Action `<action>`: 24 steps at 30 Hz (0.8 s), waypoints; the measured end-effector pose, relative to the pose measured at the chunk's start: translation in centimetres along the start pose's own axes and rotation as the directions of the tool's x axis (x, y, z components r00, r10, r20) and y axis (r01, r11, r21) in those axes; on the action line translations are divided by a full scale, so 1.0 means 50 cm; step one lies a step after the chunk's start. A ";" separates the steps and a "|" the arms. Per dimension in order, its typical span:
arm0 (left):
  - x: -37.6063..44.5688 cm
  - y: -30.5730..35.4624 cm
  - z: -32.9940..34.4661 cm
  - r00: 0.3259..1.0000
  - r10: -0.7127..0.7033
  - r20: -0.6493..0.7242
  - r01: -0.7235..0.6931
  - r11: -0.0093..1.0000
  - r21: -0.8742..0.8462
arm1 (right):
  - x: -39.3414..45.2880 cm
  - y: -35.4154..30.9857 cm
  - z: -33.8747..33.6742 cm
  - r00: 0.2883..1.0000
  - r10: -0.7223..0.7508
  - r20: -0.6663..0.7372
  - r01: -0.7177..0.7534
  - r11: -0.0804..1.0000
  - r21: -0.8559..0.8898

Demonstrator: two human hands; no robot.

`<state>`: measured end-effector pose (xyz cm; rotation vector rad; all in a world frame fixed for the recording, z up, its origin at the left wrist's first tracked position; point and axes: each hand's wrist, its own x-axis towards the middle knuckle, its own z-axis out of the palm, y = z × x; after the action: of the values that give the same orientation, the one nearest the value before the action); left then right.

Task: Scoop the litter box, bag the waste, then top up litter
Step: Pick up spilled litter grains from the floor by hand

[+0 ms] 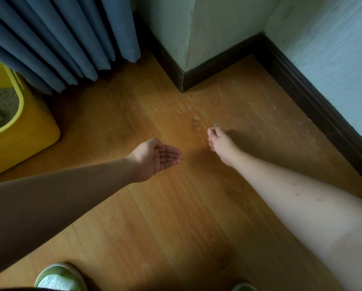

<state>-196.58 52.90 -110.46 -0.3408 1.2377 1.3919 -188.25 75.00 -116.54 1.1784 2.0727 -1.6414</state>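
We see a yellow litter box at left holding grey-beige litter, blue pleated curtains upper left, and an orange-brown wood-grain floor.

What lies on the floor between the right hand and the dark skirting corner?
In the head view, scattered pale litter crumbs lie on the wooden floor between the right hand and the skirting corner; nothing else sits there.

Two hands, one yellow litter box (partly cut off), two shoes — one curtain
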 end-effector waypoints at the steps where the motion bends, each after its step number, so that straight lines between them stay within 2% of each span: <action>1: 0.001 0.001 -0.001 1.000 0.001 0.001 -0.001 1.000 -0.001 | 0.005 -0.001 -0.011 0.996 0.063 0.062 -0.078 0.961 0.267; 2: 0.002 0.001 -0.002 1.000 0.003 0.002 -0.003 1.000 0.000 | 0.009 -0.003 -0.024 0.985 0.088 0.151 -0.150 0.865 0.479; 3: 0.002 0.002 -0.004 1.000 0.006 0.002 -0.006 1.000 -0.002 | 0.009 -0.006 -0.036 0.961 0.088 0.263 -0.234 0.766 0.599; 5: 0.002 0.001 -0.006 1.000 0.014 -0.002 -0.014 1.000 -0.005 | 0.003 -0.009 -0.052 0.899 0.043 0.436 -0.349 0.670 0.655; 6: 0.002 0.001 -0.006 1.000 0.015 -0.003 -0.015 1.000 -0.005 | 0.003 -0.009 -0.058 0.879 0.018 0.477 -0.365 0.669 0.648; 9: 0.000 0.001 -0.003 1.000 0.010 0.000 -0.010 1.000 -0.003 | -0.005 -0.007 -0.066 0.857 0.014 0.516 -0.344 0.761 0.550; 13: -0.002 0.006 0.003 1.000 0.015 0.005 -0.015 0.999 -0.032 | -0.009 0.003 -0.061 0.888 0.061 0.457 -0.297 0.833 0.466; 18: -0.004 0.022 0.007 0.999 0.049 0.015 -0.047 0.994 -0.095 | 0.003 0.005 -0.049 0.966 0.120 0.228 -0.200 0.905 0.375; 21: -0.005 0.030 0.011 0.998 0.054 0.022 -0.051 0.993 -0.108 | 0.012 0.002 -0.040 0.998 0.060 0.028 -0.062 0.997 0.051; 24: -0.003 0.033 0.014 0.999 0.051 0.019 -0.048 0.992 -0.116 | 0.016 0.007 -0.025 0.988 -0.105 -0.115 0.074 0.967 -0.244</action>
<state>-197.63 53.79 -109.29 -0.3761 1.1574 1.5096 -188.16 76.46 -116.86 1.1492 2.3564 -1.3344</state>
